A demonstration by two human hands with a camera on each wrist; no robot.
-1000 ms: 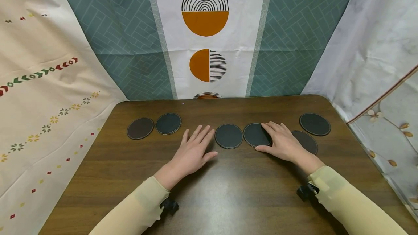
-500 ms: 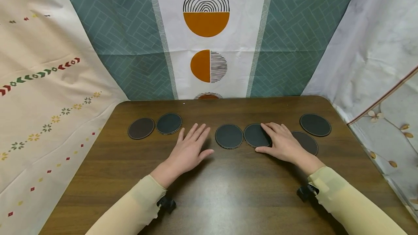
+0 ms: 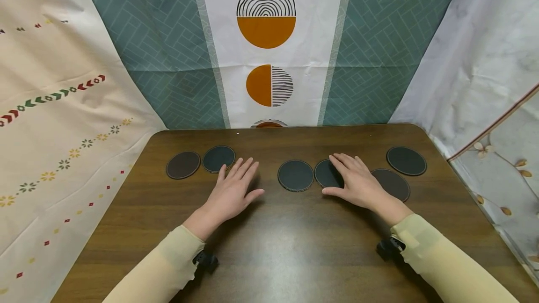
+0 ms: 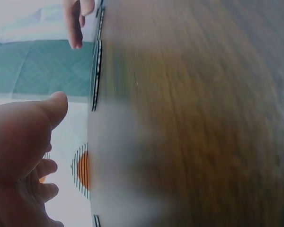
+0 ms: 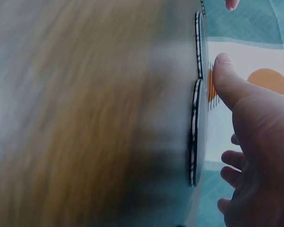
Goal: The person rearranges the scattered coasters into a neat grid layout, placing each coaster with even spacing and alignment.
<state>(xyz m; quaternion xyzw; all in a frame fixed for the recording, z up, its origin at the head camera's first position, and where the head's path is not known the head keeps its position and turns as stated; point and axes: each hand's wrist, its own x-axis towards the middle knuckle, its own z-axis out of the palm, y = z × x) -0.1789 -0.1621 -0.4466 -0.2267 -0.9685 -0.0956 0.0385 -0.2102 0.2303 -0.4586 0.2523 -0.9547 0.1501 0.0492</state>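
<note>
My left hand (image 3: 230, 191) hovers over the table with fingers spread, its fingertips close to a dark round coaster (image 3: 218, 158). A brown coaster (image 3: 183, 165) lies left of that one. Over another dark coaster (image 3: 327, 175) hangs my right hand (image 3: 357, 183), partly covering it; the right wrist view shows a gap between the thumb (image 5: 223, 71) and the coaster edges (image 5: 195, 137). Touching that coaster on its left is a dark coaster (image 3: 295, 176). Neither hand holds anything.
To the right of my right hand lie a brown coaster (image 3: 392, 184) and a black coaster (image 3: 406, 161), close together. The wooden table (image 3: 278, 247) ends at a patterned cloth backdrop (image 3: 269, 85). Cloths also hang along the left and right sides.
My left hand has moved left, away from the middle coasters. My right hand has lifted off the coaster and shifted slightly left. The coasters lie where they were.
</note>
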